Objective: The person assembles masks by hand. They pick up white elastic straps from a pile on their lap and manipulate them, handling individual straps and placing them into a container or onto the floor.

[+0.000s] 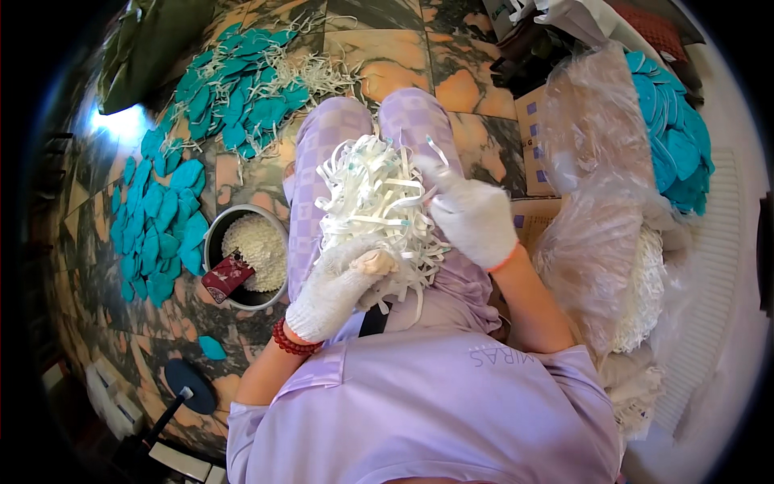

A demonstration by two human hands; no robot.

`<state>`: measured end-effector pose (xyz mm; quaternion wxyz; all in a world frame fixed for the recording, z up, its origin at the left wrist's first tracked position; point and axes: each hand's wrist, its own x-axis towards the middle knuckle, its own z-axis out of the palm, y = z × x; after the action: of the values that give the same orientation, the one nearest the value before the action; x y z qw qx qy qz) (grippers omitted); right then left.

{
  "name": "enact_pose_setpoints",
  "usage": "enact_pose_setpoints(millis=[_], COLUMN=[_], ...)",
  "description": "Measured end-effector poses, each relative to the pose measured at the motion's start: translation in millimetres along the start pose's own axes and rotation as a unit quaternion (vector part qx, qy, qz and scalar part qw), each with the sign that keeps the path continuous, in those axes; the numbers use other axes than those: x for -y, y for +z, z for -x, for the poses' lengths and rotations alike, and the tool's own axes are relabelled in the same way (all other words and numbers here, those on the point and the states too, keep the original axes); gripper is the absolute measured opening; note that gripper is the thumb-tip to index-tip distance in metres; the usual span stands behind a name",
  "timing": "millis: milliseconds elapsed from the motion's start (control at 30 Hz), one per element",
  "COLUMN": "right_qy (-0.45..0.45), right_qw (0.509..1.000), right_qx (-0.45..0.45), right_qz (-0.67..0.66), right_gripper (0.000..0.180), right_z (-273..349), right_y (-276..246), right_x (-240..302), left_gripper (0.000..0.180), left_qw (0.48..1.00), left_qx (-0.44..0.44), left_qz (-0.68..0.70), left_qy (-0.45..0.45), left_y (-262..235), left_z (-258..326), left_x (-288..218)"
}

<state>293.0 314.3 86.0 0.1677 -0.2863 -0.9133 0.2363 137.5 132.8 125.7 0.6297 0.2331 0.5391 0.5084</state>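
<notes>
A heap of narrow white strips (375,189), some with teal ends, lies across my lap. My left hand (343,282), in a white knit glove, is curled at the near edge of the heap. A tan tip or wrapping shows at its thumb, and whatever is inside its grip is hidden. My right hand (474,211), gloved too, is raised at the heap's right side with its fingers drawn together. A single strip (438,151) with a teal end sticks up by those fingers, which are slightly blurred.
Left of my legs stands a metal pot (216,234) holding white material and a dark red packet (226,277). Flat teal pieces (161,230) spread over the marble floor. At right are clear plastic sheeting (592,210), cardboard boxes (530,137) and more teal pieces (673,137).
</notes>
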Motion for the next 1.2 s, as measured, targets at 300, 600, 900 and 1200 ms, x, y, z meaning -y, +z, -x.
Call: enact_pose_setpoints(millis=[300, 600, 900, 1200], right_qy=[-0.137, -0.144, 0.129, 0.101], right_qw=[0.99, 0.973, 0.65, 0.607], right_qx=[-0.02, -0.045, 0.069, -0.117], right_qz=[-0.007, -0.173, -0.746, -0.78], right_gripper=[0.027, 0.028, 0.017, 0.026], right_z=[-4, -3, 0, -5], right_y=[-12, -61, -56, -106], right_x=[14, 47, 53, 9], left_gripper=[0.026, 0.024, 0.022, 0.026], left_qw=[0.972, 0.849, 0.911, 0.873], left_qx=[-0.118, 0.022, 0.127, 0.115], left_qz=[-0.166, -0.411, -0.346, -0.433], left_qy=[0.116, 0.33, 0.184, 0.193], left_y=[3, 18, 7, 8], left_z=[-14, -41, -21, 4], left_x=[-19, -33, -27, -5])
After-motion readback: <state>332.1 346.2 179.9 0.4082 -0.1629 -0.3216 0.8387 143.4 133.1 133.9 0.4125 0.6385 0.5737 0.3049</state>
